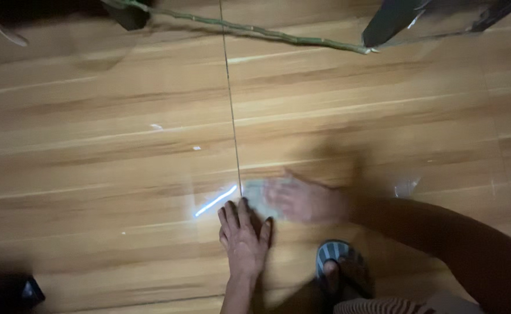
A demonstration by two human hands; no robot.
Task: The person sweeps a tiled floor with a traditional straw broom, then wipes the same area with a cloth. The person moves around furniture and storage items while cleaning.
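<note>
The left hand (242,237) is lying flat, fingers spread, on the wooden floor (104,145), gripping nothing. Just to its right, the right hand (305,199) is blurring over a pale cloth-like pad (256,195), pressing on it; whether its fingers are clutching it, I cannot tell. A striped sandal (334,256) is sitting below that hand.

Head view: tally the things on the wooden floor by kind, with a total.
Hands: 2, left hand and right hand
Cloth: 1
Green stem: 1
Striped sandal: 1
Total: 5
</note>
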